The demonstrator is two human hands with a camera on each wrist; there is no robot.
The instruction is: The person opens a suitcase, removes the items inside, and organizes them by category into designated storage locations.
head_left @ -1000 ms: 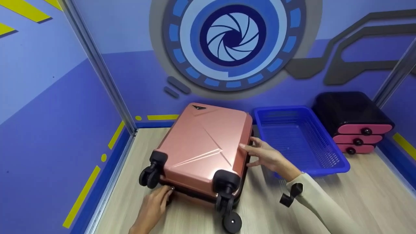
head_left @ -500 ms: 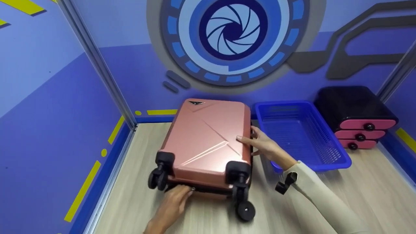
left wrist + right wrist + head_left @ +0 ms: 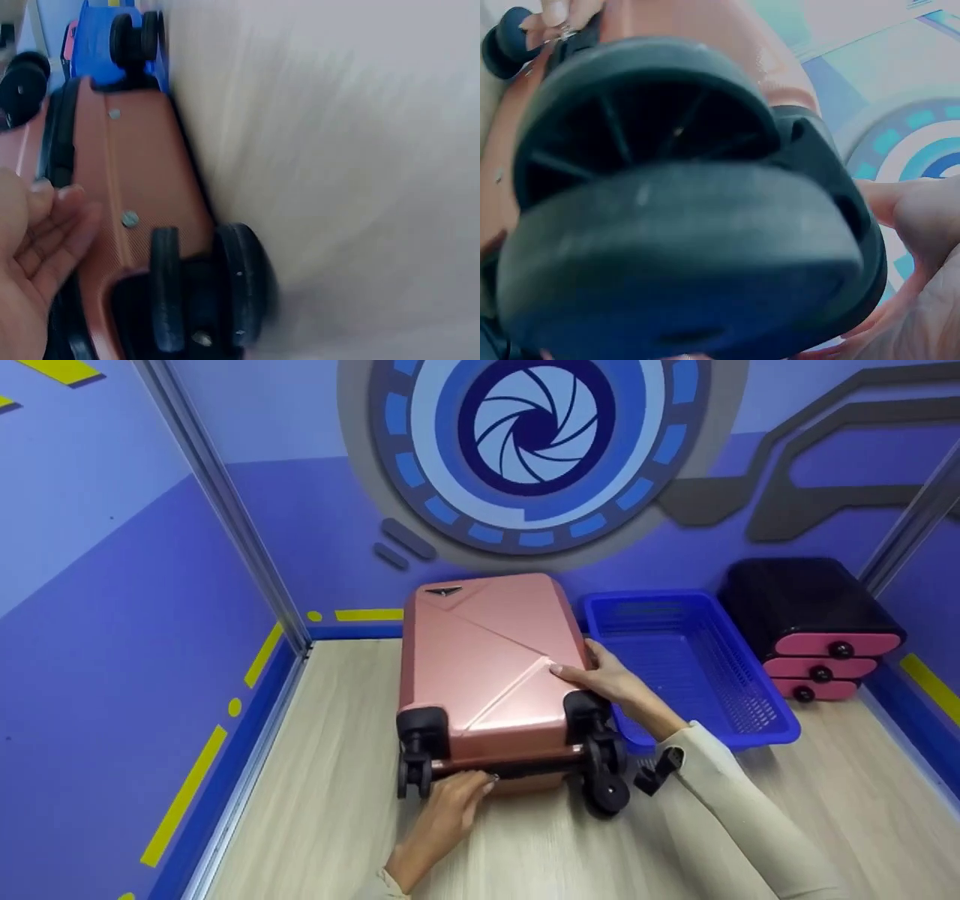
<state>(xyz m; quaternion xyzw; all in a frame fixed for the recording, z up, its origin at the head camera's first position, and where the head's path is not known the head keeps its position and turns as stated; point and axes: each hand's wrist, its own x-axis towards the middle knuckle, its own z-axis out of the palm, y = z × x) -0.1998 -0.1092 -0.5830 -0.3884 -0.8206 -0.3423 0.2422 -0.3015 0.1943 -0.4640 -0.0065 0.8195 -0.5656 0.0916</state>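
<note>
A rose-pink hard-shell suitcase [image 3: 480, 637] lies flat on the table, its wheeled end facing me. My left hand [image 3: 450, 810] pinches a small metal zipper pull [image 3: 493, 777] on the dark zip band [image 3: 532, 767] between the two shells. In the left wrist view, the fingers [image 3: 56, 240] bend against that seam, beside a black wheel [image 3: 244, 292]. My right hand [image 3: 619, 682] grips the suitcase's right side, thumb on the upper face. Its other fingers are mostly hidden behind the side. A large caster wheel [image 3: 682, 232] fills much of the right wrist view.
A blue plastic basket [image 3: 784, 727] stands close to the suitcase's right side. Beyond it is a black cabinet [image 3: 817, 596] with pink drawers. Blue wall panels [image 3: 300, 532] border the table [image 3: 322, 810] at the back and sides.
The suitcase has turned clockwise, its wheeled end swinging to the right and squarer to me. My left hand has moved right with the zipper pull; my right hand has stayed at the suitcase's side.
</note>
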